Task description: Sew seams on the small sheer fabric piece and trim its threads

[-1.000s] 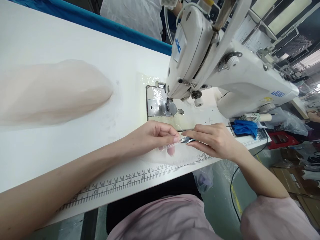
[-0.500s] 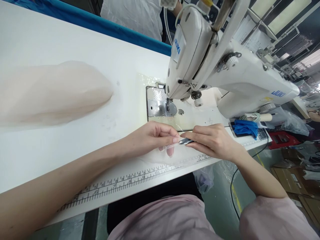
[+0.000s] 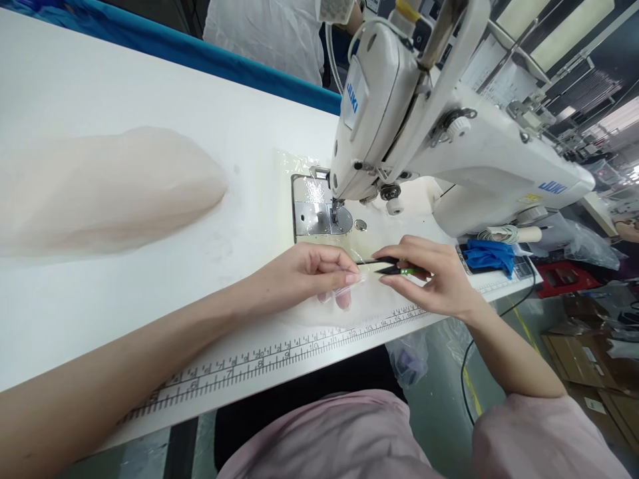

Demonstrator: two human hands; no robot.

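Note:
My left hand (image 3: pixel 327 271) is closed in a pinch on a thin sheer fabric (image 3: pixel 319 311), and two of its fingertips show through the cloth. Just to the right, my right hand (image 3: pixel 429 276) grips a pair of thread snips (image 3: pixel 392 269), dark with a bit of green. The blades of the snips are parted and point toward the left fingertips. Both hands are low over the table edge, in front of the sewing machine's metal needle plate (image 3: pixel 319 216). The needle area of the sewing machine (image 3: pixel 379 113) stands behind them.
A large piece of sheer beige fabric (image 3: pixel 114 189) lies on the white table (image 3: pixel 239 106) at left. A ruler strip (image 3: pixel 259 362) runs along the front edge. A blue cloth (image 3: pixel 489 256) rests at right, near a cone of thread (image 3: pixel 526 234). Another person's white garment (image 3: pixel 264 40) shows beyond the table.
My right hand has drawn slightly back to the right and its fingers have spread, so the snips have gone from closed to parted blades. My left hand stays in place.

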